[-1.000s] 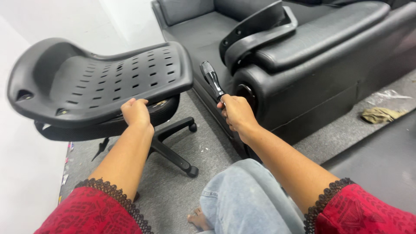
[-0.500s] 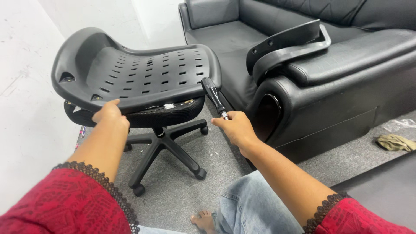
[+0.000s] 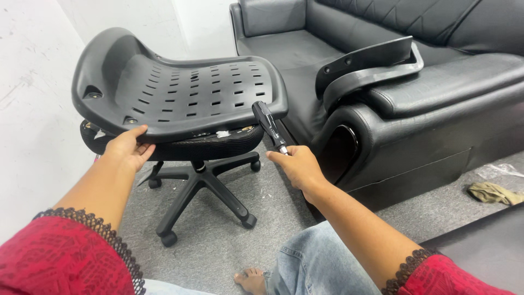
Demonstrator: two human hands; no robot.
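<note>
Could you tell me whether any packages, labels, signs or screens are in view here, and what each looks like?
No labels, signs or screens show.
Clear plastic wrapping: crumpled on the floor at far right, beside the black sofa; possibly packaging.
Olive cloth: bunched just in front of it; not a package.

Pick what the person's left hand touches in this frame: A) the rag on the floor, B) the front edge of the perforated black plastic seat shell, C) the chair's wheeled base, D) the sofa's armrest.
B: the left hand rests on the front edge of the perforated seat shell, while the right hand holds a black-handled screwdriver.
</note>
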